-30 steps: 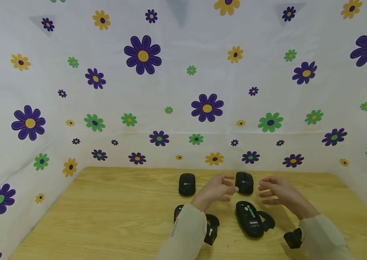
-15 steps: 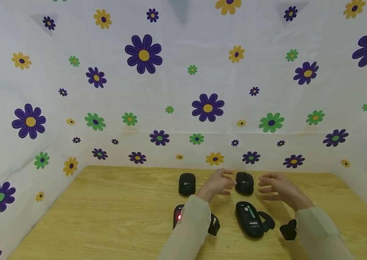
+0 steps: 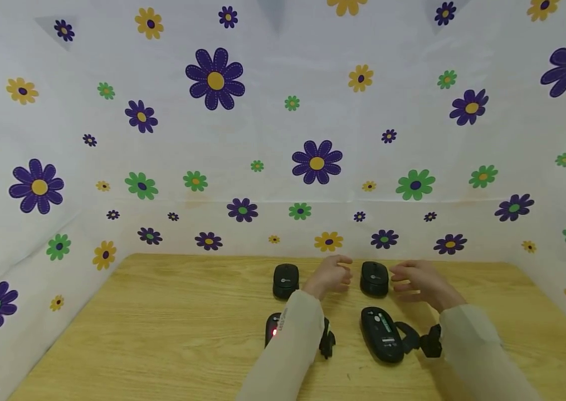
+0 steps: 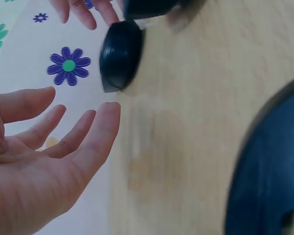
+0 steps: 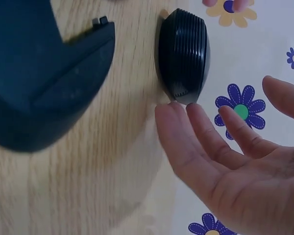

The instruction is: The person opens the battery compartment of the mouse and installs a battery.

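A black computer mouse [image 3: 375, 277] rests at the back right of the table, logo side up. To its left is my left hand [image 3: 332, 275], fingers loosely bent and apart from it; the left wrist view shows a gap between the fingertips and the mouse [image 4: 121, 56]. On the other side is my right hand [image 3: 420, 279], with nothing in its grasp. In the right wrist view its fingertips are very near the ribbed side of the mouse [image 5: 183, 54]; whether they touch it I cannot tell. Both palms face inward.
Another black mouse [image 3: 286, 280] stands farther left. In front lies an overturned mouse [image 3: 382, 335] with labels, beside a curved black piece [image 3: 407, 337]. My left sleeve partly hides another mouse [image 3: 272, 326] with a red light. A flowered sheet [image 3: 258, 133] walls in the wooden table [image 3: 172, 323].
Both hands have moved slightly forward, away from the body. The right hand has also come a little left, closer to the back right mouse. The mice have stayed where they were.
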The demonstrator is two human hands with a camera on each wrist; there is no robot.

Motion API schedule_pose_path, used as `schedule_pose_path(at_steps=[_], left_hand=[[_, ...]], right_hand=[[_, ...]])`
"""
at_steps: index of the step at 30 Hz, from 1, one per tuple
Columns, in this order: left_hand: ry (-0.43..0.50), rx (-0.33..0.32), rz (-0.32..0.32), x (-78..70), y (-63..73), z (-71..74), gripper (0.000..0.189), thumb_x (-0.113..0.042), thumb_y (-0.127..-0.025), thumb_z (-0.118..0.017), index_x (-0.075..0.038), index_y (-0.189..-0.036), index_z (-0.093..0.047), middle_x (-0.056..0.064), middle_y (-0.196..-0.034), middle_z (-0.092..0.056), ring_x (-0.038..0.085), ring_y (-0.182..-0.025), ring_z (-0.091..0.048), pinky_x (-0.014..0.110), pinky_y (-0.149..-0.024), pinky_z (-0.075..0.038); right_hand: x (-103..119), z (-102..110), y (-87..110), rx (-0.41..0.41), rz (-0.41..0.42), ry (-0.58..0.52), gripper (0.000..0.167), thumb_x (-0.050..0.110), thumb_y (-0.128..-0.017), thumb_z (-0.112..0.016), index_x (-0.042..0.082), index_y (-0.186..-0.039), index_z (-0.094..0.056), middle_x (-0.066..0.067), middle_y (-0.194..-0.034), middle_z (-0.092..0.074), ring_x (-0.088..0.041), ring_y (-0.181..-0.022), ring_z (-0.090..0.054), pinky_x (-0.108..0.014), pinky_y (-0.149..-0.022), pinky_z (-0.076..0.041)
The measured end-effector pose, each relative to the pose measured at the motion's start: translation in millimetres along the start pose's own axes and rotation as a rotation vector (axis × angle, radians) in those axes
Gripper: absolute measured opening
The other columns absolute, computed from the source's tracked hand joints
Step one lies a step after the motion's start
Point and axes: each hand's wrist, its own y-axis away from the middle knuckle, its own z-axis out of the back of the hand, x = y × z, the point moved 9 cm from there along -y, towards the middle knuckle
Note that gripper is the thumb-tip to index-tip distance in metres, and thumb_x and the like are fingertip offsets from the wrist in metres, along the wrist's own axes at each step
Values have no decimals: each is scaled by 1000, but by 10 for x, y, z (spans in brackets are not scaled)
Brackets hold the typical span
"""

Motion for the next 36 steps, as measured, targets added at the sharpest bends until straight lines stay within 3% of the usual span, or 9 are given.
schedule_pose_path(at_steps=[5, 9, 17, 22, 28, 36], left_hand=[[-33, -8, 2, 44, -82, -40, 42, 5, -96, -57, 1, -137, -58, 17, -128, -61, 26, -98, -61, 43, -92, -58], [-62, -6, 9, 17, -132, -96, 43, 4, -95, -56, -1, -138, -58, 15, -126, -60, 30, -106, -61, 44, -94, -57], [24, -20, 57, -30, -162, -119, 49, 12, -91, -52, -1, -139, -57, 21, -137, -52, 40, -126, -49, 54, -92, -57], [21, -14, 77, 1, -158, -133, 52, 11, -92, -53, -4, -141, -56, 18, -133, -55, 31, -118, -53, 48, -88, -59], [55, -23, 48, 61, -194, -178, 52, 13, -90, -53, -4, -140, -57, 18, -145, -48, 31, -120, -54, 46, -83, -61], [58, 42, 45, 105, -261, -290, 57, 16, -91, -55, -4, -144, -53, 21, -150, -42, 39, -127, -50, 47, -82, -61]], right_hand=[[-20, -22, -69, -4, -22, -21, 49, 22, -109, -44, -17, -138, -37, -39, -134, -45, -48, -115, -57, -55, -96, -54], [-67, -13, -96, 0, -37, -58, 50, 21, -110, -43, -17, -140, -34, -40, -137, -39, -49, -118, -54, -55, -94, -55], [-64, -32, -125, 13, -52, -159, 48, 8, -108, -41, -16, -147, -26, -38, -144, -31, -52, -127, -43, -55, -95, -55], [-68, -12, -164, 17, -74, -177, 51, 5, -107, -44, -14, -149, -23, -36, -145, -32, -50, -127, -41, -54, -96, -55], [-128, 2, -234, 46, -93, -177, 58, 6, -106, -47, -13, -152, -18, -38, -151, -23, -54, -134, -34, -51, -94, -57], [-129, -84, -274, 115, -96, -191, 62, 3, -105, -45, -12, -154, -9, -42, -156, -8, -58, -140, -23, -58, -104, -47]])
